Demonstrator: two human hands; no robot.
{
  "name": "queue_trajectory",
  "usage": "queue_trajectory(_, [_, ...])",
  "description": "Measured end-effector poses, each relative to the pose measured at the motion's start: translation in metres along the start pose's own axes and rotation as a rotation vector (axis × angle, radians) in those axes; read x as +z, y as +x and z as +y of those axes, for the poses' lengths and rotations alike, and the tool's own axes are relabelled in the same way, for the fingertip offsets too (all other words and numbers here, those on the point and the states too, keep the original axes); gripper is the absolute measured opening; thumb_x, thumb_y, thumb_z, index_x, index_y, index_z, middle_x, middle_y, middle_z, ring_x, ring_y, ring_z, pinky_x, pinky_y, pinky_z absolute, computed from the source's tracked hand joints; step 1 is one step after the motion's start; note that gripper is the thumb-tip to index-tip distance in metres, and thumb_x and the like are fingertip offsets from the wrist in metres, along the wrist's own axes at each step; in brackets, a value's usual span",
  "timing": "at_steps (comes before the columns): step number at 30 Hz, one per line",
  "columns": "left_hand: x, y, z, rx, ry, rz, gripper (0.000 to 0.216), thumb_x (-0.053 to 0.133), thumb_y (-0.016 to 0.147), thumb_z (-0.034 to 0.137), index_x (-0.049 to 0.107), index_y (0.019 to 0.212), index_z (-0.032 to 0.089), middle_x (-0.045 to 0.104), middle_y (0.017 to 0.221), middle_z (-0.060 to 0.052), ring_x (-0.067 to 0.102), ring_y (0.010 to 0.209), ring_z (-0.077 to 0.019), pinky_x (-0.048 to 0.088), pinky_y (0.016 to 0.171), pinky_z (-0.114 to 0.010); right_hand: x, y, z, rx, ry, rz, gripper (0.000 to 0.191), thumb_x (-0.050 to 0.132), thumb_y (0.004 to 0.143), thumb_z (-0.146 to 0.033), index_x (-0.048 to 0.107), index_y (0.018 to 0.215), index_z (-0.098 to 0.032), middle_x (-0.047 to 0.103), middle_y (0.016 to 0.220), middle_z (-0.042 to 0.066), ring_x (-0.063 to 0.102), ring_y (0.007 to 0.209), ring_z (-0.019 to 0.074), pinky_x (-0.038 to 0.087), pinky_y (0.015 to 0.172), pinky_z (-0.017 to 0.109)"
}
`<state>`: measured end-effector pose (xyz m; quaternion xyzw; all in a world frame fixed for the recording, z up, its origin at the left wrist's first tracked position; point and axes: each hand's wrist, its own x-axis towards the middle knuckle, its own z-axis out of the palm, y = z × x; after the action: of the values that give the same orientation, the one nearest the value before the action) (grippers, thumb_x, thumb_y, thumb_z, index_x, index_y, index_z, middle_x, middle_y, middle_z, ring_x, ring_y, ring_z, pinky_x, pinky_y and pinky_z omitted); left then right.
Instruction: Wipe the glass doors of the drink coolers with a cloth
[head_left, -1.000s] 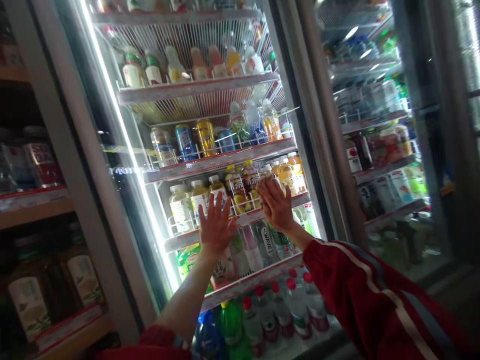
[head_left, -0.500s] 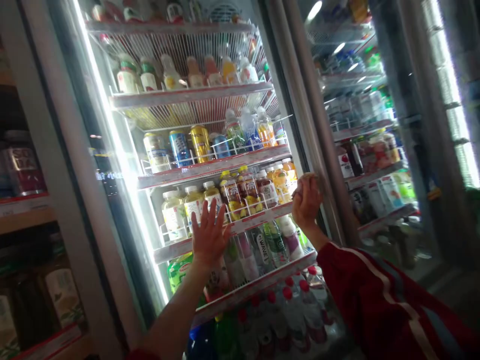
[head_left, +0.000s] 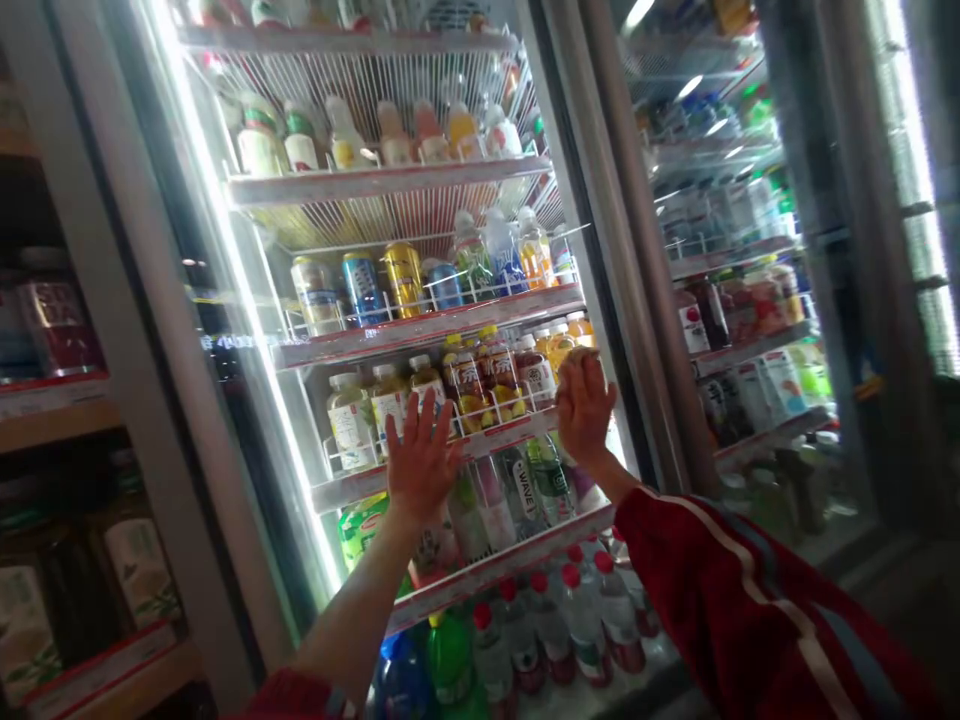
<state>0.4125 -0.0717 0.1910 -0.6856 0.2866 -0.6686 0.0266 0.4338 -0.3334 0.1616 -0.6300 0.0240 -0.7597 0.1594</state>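
Note:
My left hand lies flat on the glass door of a lit drinks fridge, fingers spread and open, over the shelf of pale tea bottles. My right hand presses on the same glass further right, near the door's right frame. Its fingers are held together over a small brownish thing that I cannot make out. Both arms wear red sleeves with a white stripe.
Behind the glass, shelves hold cans, juice bottles, clear bottles and red-capped bottles. A second fridge stands to the right. Dark open shelving with bottles is on the left.
My right hand slid right to the door frame and has now come back left and slightly down on the glass. The left hand has stayed flat in place.

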Motion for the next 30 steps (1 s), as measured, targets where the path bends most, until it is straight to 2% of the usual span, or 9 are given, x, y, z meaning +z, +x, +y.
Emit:
queue_trajectory(3, [-0.001,0.001,0.001,-0.001,0.009,0.008,0.051,0.047,0.091,0.036,0.042,0.139,0.02,0.038,0.148,-0.012,0.018,0.143,-0.0242,0.004,0.118,-0.049,-0.002,-0.01,-0.036,-0.14,0.026,-0.067,0.046,0.036,0.091,-0.026,0.047,0.136,-0.024,0.044,0.145,0.009,0.031,0.139,0.0223,0.018,0.113,0.047])
queue_trajectory(6, [-0.004,-0.002,-0.001,0.012,0.029,0.004,0.048,0.045,0.092,0.036,0.045,0.137,0.02,0.04,0.147,-0.011,0.016,0.144,-0.0229,0.004,0.118,-0.048,-0.004,-0.014,-0.049,-0.218,0.046,-0.065,0.044,0.038,0.091,-0.026,0.05,0.133,-0.024,0.048,0.142,0.008,0.032,0.139,0.0209,0.016,0.114,0.045])
queue_trajectory(12, [-0.008,-0.015,-0.006,0.073,0.062,-0.057,0.049,0.044,0.091,0.036,0.044,0.137,0.018,0.04,0.147,-0.011,0.014,0.144,-0.0229,0.005,0.118,-0.047,0.003,-0.011,-0.032,-0.071,0.019,0.021,0.051,0.035,0.091,-0.028,0.04,0.141,-0.021,0.039,0.148,0.014,0.032,0.139,0.0246,0.017,0.112,0.049])
queue_trajectory(14, [-0.007,-0.017,-0.005,0.057,0.064,-0.081,0.05,0.044,0.091,0.036,0.042,0.138,0.019,0.038,0.148,-0.011,0.017,0.144,-0.0237,0.006,0.118,-0.048,0.005,-0.015,-0.042,-0.084,0.023,0.001,0.051,0.035,0.091,-0.028,0.04,0.141,-0.021,0.039,0.148,0.014,0.031,0.139,0.0252,0.019,0.111,0.049])
queue_trajectory(18, [-0.007,-0.016,-0.003,0.062,0.062,-0.079,0.051,0.044,0.091,0.036,0.041,0.139,0.018,0.037,0.148,-0.011,0.02,0.143,-0.0243,0.006,0.118,-0.047,0.002,-0.028,-0.076,-0.219,0.087,-0.08,0.047,0.039,0.091,-0.026,0.044,0.138,-0.023,0.045,0.144,0.01,0.031,0.139,0.0235,0.017,0.112,0.048])
queue_trajectory(20, [-0.01,-0.016,-0.005,0.076,0.045,-0.078,0.05,0.044,0.091,0.036,0.042,0.139,0.019,0.039,0.148,-0.01,0.021,0.143,-0.023,0.007,0.118,-0.046,0.0,-0.031,-0.084,-0.26,0.122,-0.103,0.047,0.04,0.09,-0.026,0.045,0.137,-0.024,0.047,0.143,0.009,0.031,0.139,0.0232,0.017,0.113,0.049])
queue_trajectory(26, [-0.029,-0.037,-0.035,-0.135,0.082,-0.062,0.052,0.043,0.092,0.039,0.04,0.14,0.02,0.033,0.151,-0.012,0.018,0.144,-0.0253,0.007,0.117,-0.05,0.003,-0.032,-0.075,-0.204,0.137,-0.053,0.048,0.038,0.09,-0.028,0.044,0.138,-0.022,0.043,0.145,0.012,0.033,0.138,0.0265,0.016,0.112,0.054])
queue_trajectory(30, [-0.034,-0.049,-0.051,-0.141,0.103,-0.109,0.051,0.041,0.092,0.039,0.041,0.14,0.02,0.036,0.15,-0.011,0.02,0.143,-0.0248,0.008,0.116,-0.05,0.004,-0.047,-0.094,-0.178,0.145,-0.06,0.051,0.039,0.09,-0.029,0.042,0.14,-0.02,0.04,0.146,0.014,0.03,0.139,0.0296,0.018,0.11,0.057])
